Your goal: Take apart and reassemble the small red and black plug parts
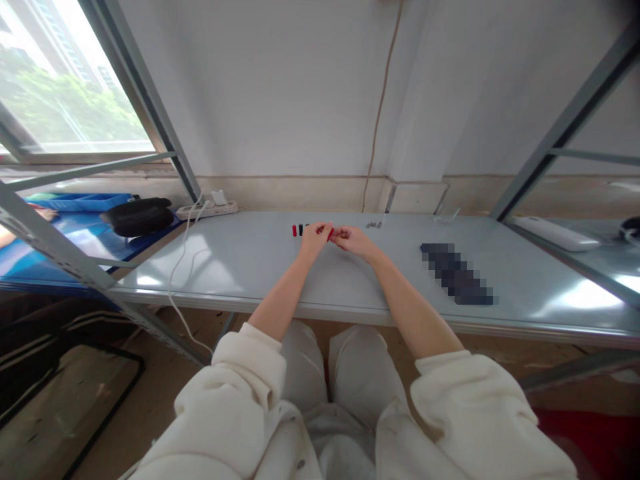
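Note:
Over the grey tabletop (350, 283), my left hand (315, 238) and my right hand (351, 241) meet with their fingertips close together. Between them shows a small red piece (331, 234), mostly covered by fingers, so its kind is hard to make out. The left fingers pinch it, and the right fingers close on its other side. Just left of my left hand stand a small red cylinder (295, 231) and a black cylinder (301, 230), with another dark one partly hidden by the hand. Several tiny metal-grey parts (374, 225) lie beyond my right hand.
A blurred-out dark rectangle (457, 275) lies at right on the table. A white power strip (207, 211) with its cable stands at the back left. Metal rack posts frame both sides. On the left table are a black bag (139, 217), a blue tray (85, 201) and another person's hand.

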A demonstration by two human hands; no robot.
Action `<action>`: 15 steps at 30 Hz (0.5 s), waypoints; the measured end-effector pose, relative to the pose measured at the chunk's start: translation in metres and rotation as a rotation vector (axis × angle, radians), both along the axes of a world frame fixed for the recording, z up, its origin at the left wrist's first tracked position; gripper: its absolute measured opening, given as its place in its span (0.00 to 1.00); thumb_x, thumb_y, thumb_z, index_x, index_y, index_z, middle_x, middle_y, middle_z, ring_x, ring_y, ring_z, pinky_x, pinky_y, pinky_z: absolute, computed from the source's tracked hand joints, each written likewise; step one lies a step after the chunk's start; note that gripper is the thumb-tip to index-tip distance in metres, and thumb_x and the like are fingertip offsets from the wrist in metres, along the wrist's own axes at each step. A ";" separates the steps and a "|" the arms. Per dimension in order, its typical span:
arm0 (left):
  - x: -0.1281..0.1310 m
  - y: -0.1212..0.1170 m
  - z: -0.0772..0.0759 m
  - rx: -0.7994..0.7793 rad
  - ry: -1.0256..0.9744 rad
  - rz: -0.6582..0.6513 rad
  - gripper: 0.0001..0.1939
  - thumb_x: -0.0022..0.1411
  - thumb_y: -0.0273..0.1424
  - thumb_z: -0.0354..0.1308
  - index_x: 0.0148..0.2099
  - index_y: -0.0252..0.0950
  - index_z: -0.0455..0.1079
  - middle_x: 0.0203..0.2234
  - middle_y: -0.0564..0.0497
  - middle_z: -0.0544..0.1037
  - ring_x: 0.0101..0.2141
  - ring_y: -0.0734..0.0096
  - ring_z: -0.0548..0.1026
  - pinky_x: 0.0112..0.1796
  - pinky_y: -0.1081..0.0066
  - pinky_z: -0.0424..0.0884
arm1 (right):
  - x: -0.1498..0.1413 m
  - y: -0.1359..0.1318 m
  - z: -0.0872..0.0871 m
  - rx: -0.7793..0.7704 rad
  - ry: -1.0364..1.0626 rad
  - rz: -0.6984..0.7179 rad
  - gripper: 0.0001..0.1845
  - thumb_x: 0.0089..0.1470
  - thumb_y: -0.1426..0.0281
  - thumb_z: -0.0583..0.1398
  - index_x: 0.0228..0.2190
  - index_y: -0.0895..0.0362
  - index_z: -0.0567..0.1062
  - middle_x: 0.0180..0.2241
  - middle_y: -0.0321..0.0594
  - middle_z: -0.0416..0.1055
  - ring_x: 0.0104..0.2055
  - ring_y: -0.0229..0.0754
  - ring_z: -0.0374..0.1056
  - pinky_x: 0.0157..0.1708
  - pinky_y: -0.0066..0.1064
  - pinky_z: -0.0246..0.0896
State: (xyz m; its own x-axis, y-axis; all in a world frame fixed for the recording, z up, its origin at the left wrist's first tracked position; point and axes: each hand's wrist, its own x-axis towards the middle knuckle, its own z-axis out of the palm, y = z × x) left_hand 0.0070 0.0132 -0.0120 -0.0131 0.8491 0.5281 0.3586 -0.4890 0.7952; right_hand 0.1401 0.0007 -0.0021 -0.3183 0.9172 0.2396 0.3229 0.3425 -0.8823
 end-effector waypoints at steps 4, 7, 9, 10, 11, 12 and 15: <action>0.001 0.000 0.001 -0.019 -0.007 -0.023 0.13 0.54 0.35 0.51 0.23 0.33 0.69 0.18 0.52 0.69 0.22 0.76 0.64 0.27 0.74 0.60 | -0.001 -0.002 0.002 0.000 0.003 0.000 0.11 0.41 0.62 0.60 0.22 0.57 0.66 0.17 0.32 0.63 0.19 0.30 0.56 0.20 0.25 0.50; 0.001 -0.002 0.003 -0.031 -0.012 -0.039 0.11 0.54 0.33 0.52 0.26 0.33 0.69 0.20 0.51 0.71 0.24 0.76 0.65 0.28 0.74 0.61 | -0.001 -0.002 0.001 0.034 -0.013 -0.027 0.11 0.42 0.63 0.60 0.22 0.58 0.67 0.18 0.32 0.65 0.19 0.31 0.57 0.21 0.25 0.52; 0.002 -0.004 0.005 -0.046 0.010 -0.016 0.10 0.55 0.33 0.51 0.28 0.33 0.70 0.22 0.51 0.72 0.24 0.76 0.66 0.29 0.75 0.61 | -0.001 -0.001 -0.001 0.066 -0.048 -0.045 0.10 0.42 0.63 0.59 0.22 0.58 0.67 0.17 0.32 0.65 0.20 0.31 0.58 0.21 0.25 0.53; 0.003 -0.006 0.005 -0.049 0.034 0.016 0.10 0.56 0.33 0.51 0.30 0.33 0.70 0.22 0.51 0.72 0.25 0.76 0.67 0.29 0.75 0.62 | -0.001 0.000 -0.002 0.090 -0.075 -0.060 0.10 0.42 0.64 0.59 0.21 0.58 0.67 0.17 0.32 0.65 0.20 0.31 0.58 0.22 0.25 0.53; 0.003 -0.008 0.005 -0.046 0.068 0.058 0.10 0.56 0.34 0.50 0.32 0.33 0.70 0.22 0.51 0.72 0.25 0.75 0.67 0.30 0.75 0.62 | -0.001 0.002 -0.003 0.119 -0.106 -0.082 0.09 0.42 0.64 0.59 0.21 0.58 0.68 0.17 0.32 0.65 0.20 0.31 0.58 0.22 0.25 0.54; 0.003 -0.010 0.006 -0.040 0.114 0.103 0.11 0.57 0.34 0.50 0.34 0.34 0.70 0.22 0.51 0.72 0.26 0.75 0.68 0.31 0.74 0.62 | 0.000 0.005 -0.005 0.152 -0.137 -0.112 0.09 0.43 0.64 0.58 0.21 0.58 0.68 0.17 0.32 0.65 0.21 0.32 0.59 0.23 0.25 0.54; 0.005 -0.017 0.005 -0.025 0.298 0.192 0.12 0.58 0.35 0.49 0.39 0.36 0.68 0.23 0.51 0.72 0.28 0.72 0.70 0.33 0.73 0.62 | 0.007 0.019 -0.009 0.245 -0.202 -0.259 0.08 0.44 0.65 0.58 0.23 0.58 0.70 0.19 0.34 0.66 0.23 0.34 0.61 0.26 0.27 0.56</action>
